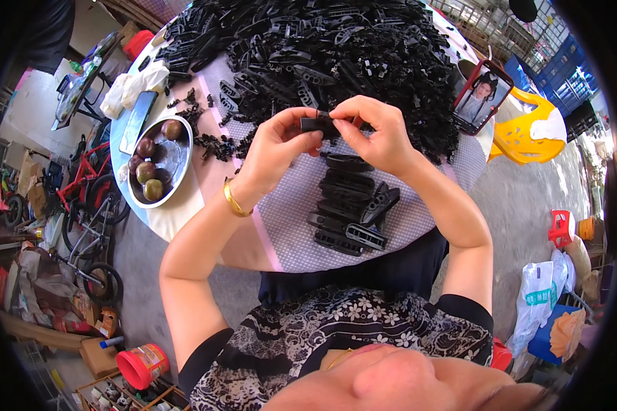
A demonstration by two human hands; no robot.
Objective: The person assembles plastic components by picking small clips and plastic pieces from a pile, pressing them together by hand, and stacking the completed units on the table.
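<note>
My left hand [286, 140] is closed round a small black plastic part [313, 125], held up over the table. From the other side, my right hand [373, 130] pinches the far end of that same part between thumb and fingertips. Part of the piece is hidden by my fingers. Just below my hands lies a short stack of long black plastic pieces [346, 188], with some tilted at its right side. Beyond my hands a large heap of similar black plastic parts [308, 48] covers the back of the table.
The round table [418, 205] has a patterned cover. On its left are a metal bowl [159, 200] of round dark fruit, a phone-like slab [138, 122] and white tissue [136, 89]. A propped phone [482, 97] stands at the right, near a yellow plastic chair [528, 137]. Bicycles [92, 205] stand left.
</note>
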